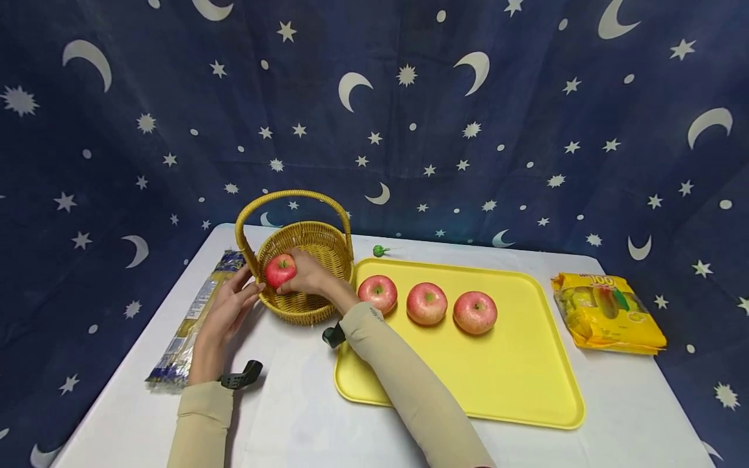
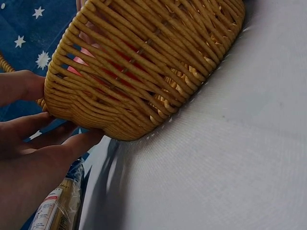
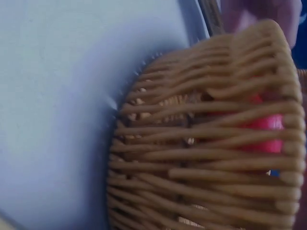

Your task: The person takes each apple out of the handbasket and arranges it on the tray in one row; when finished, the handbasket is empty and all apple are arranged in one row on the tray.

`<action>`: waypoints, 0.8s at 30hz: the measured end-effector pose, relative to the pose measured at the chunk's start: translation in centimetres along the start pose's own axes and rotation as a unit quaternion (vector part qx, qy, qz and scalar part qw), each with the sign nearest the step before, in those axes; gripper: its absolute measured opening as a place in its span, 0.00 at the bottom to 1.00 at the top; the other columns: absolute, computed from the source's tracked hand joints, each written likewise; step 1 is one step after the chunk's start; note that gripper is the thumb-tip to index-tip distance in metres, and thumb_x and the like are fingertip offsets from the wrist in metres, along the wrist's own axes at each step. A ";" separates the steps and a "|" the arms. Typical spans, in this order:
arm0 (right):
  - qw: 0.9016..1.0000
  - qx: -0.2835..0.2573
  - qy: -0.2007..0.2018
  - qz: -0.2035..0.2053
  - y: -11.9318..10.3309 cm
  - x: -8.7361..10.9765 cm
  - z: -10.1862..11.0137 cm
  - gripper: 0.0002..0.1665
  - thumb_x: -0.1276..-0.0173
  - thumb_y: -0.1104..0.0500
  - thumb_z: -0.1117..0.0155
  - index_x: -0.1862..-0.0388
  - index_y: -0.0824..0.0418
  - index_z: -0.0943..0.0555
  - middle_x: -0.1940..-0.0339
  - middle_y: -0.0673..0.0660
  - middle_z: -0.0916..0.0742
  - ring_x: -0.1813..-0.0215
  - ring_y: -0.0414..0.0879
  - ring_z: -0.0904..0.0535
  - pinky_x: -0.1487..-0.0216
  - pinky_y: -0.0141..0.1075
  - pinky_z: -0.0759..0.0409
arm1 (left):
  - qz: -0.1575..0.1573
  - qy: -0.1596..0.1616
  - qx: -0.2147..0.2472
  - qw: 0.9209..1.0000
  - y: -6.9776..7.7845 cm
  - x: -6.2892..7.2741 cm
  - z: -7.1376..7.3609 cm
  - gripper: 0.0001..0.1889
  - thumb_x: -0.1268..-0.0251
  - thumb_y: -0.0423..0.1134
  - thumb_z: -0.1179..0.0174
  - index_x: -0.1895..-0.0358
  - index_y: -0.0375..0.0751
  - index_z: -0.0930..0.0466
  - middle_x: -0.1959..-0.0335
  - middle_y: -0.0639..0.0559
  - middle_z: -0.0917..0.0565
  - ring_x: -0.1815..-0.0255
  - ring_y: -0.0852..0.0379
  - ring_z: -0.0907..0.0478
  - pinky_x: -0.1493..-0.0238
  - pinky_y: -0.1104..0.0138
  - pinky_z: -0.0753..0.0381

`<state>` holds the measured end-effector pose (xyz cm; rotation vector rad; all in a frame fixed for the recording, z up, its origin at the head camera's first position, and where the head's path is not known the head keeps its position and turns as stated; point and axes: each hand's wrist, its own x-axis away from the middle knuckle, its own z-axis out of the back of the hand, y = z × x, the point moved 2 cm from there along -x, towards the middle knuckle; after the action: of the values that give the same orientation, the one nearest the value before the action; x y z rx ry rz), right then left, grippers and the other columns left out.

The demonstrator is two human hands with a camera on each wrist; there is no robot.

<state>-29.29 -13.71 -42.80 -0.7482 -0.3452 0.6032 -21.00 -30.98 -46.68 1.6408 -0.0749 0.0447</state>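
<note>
A woven yellow-brown basket [image 1: 310,317] with a tall arched handle stands on the left part of the table. My right hand [image 1: 309,273] reaches in over its rim and grips a red apple [image 1: 281,269] inside, near the left wall. Through the weave, the same apple [image 3: 268,133] shows as red patches in the right wrist view; the basket hides most of the right hand there. On the basket's left side, my left hand [image 1: 225,309] holds the rim, its fingers [image 2: 85,143] against the woven wall in the left wrist view.
Three apples [image 1: 426,303] lie in a row on a yellow tray [image 1: 515,383] right of the basket. A clear-and-blue noodle-like packet [image 1: 196,318] lies at left. A yellow snack bag [image 1: 605,315] sits at right. A small green item [image 1: 380,251] lies behind the tray.
</note>
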 end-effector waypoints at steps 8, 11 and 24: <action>0.999 0.041 0.010 0.007 0.1 1.5 0.2 0.49 0.44 0.55 0.17 0.26 0.59 0.31 0.36 0.57 0.19 0.37 0.48 0.23 0.36 0.33 0.23 | -0.003 -0.001 0.009 1.000 0.0 0.0 -0.2 0.40 0.21 0.30 0.50 0.15 0.41 0.61 0.14 0.40 0.57 0.21 0.51 0.44 0.37 0.81 0.28; 0.998 0.054 0.017 0.021 0.1 2.3 0.6 0.49 0.44 0.52 0.17 0.26 0.58 0.30 0.34 0.56 0.20 0.35 0.48 0.24 0.34 0.34 0.24 | -0.001 -0.001 0.012 1.000 0.0 0.1 -0.1 0.40 0.21 0.29 0.51 0.15 0.40 0.62 0.14 0.40 0.58 0.22 0.53 0.42 0.38 0.82 0.28; 0.994 0.000 0.070 0.084 0.4 7.2 3.6 0.47 0.44 0.47 0.19 0.27 0.52 0.29 0.35 0.52 0.21 0.36 0.46 0.25 0.36 0.38 0.21 | 0.001 -0.004 0.010 1.000 0.2 0.2 -0.2 0.40 0.21 0.31 0.50 0.15 0.41 0.63 0.14 0.40 0.59 0.20 0.52 0.44 0.31 0.76 0.30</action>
<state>-25.62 -7.10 -39.99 -0.8195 -0.1537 0.7050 -20.82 -30.78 -46.50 1.6611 -0.0824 0.0413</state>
